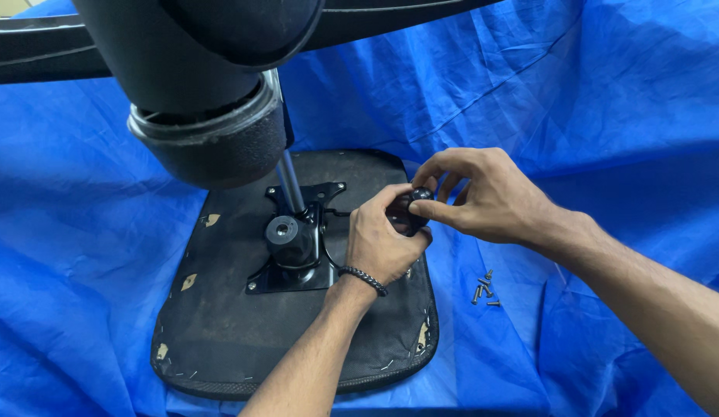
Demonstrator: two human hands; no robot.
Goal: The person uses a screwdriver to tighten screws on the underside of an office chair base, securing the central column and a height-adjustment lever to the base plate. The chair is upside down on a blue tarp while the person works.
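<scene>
At the centre of the frame we close our left hand [379, 243] and our right hand [483, 197] together on a small round black plastic knob [418, 202], the right fingertips pinching its top and the left fingers curled round its underside. The knob sits just right of the black metal tilt mechanism plate [297, 239] fixed to the upturned black fabric-covered seat base [220, 332]. A few small dark screws [484, 291] lie on the crumpled blue plastic sheet [606, 100] at lower right, while a black cylindrical chair column [197, 93] looms at upper left.
</scene>
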